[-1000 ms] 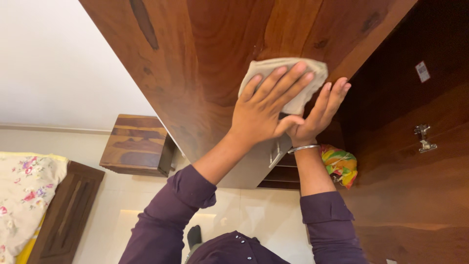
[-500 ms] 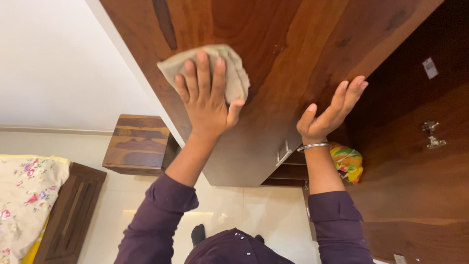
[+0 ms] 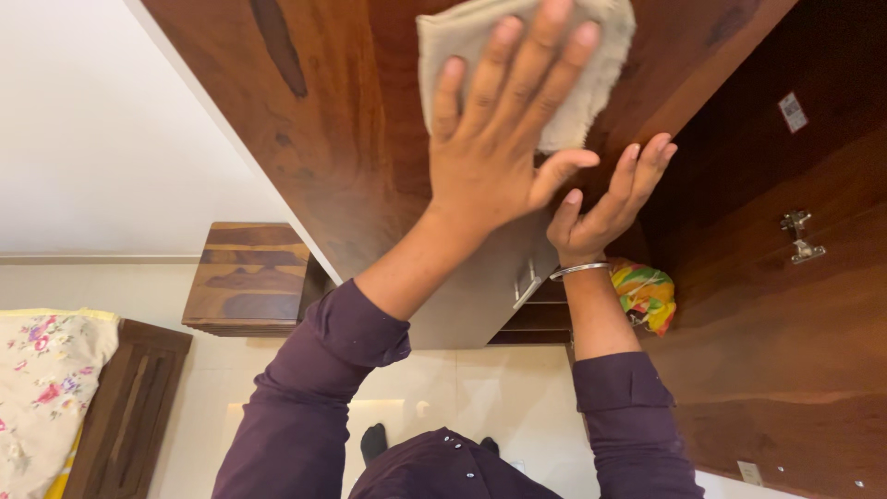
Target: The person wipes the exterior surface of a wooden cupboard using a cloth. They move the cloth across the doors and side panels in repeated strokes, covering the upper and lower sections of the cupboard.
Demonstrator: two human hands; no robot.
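In the head view, the left hand (image 3: 494,157) is lying flat with fingers spread, pressing a beige cloth (image 3: 554,55) against the face of the open wooden wardrobe door (image 3: 370,139), near the top of the picture. The right hand (image 3: 601,208) is resting open just to the right, its fingers curling lightly over the door's edge and gripping nothing else; a metal bangle (image 3: 580,270) is sitting on that wrist. Below the hands, a metal handle (image 3: 527,282) is showing on the door. Further right, a colourful bundle (image 3: 645,294) is lying inside the wardrobe, and a wooden bedside table (image 3: 249,275) is standing at the left.
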